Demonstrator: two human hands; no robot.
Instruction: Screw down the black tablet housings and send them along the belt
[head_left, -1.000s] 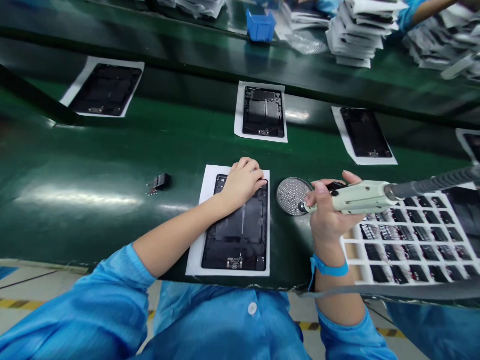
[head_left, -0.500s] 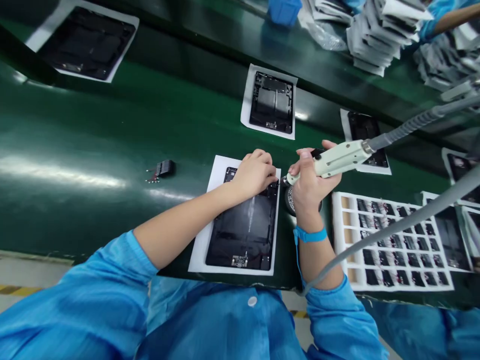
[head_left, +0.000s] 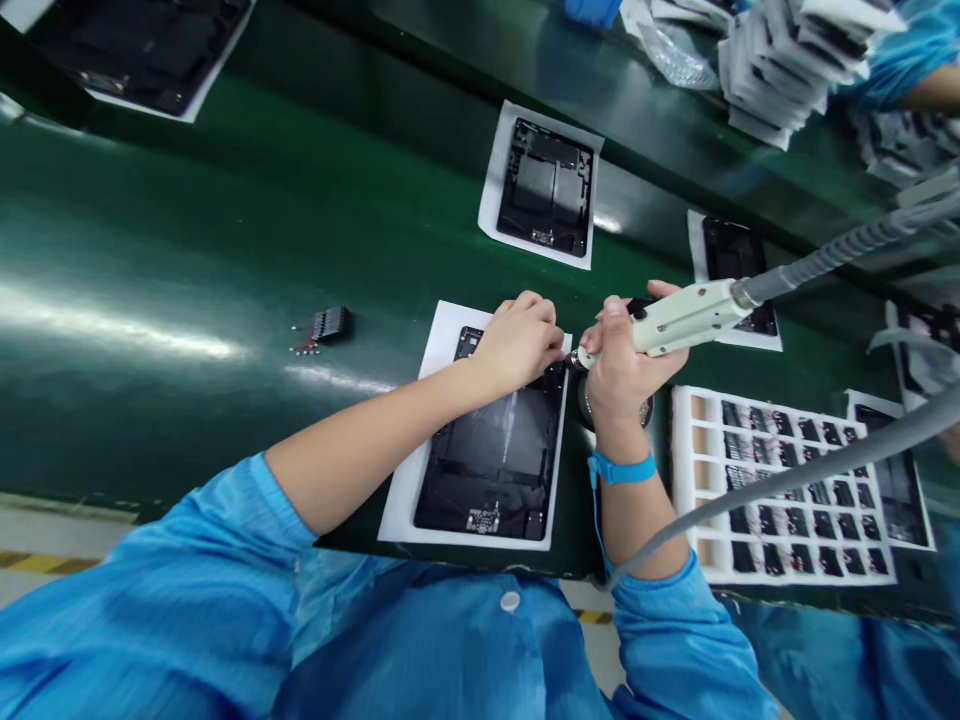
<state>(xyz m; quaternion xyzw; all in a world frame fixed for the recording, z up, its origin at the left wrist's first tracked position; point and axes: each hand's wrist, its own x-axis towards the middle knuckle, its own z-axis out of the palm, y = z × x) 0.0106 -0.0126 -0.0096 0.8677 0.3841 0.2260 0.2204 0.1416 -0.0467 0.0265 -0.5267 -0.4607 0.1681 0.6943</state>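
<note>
A black tablet back frame (head_left: 495,455) lies on a white sheet (head_left: 409,490) at the near edge of the green belt. My left hand (head_left: 517,340) rests curled on the frame's top right corner, fingertips pressed together there. My right hand (head_left: 626,370) grips a pale electric screwdriver (head_left: 686,315) with a grey hose, its tip at the same corner right beside my left fingers. A round metal screw dish (head_left: 649,410) is mostly hidden under my right hand.
A white compartment tray (head_left: 795,485) of small black parts lies to the right. More frames on white sheets (head_left: 544,190) ride the green belt (head_left: 187,260). A small black connector (head_left: 326,325) lies to the left. Stacked packets (head_left: 787,60) and another person's blue sleeve (head_left: 922,50) are at the far side.
My right hand carried the screwdriver from over the screw dish leftward to the frame's top right corner. My left hand stayed on that corner. The view tilted and shifted.
</note>
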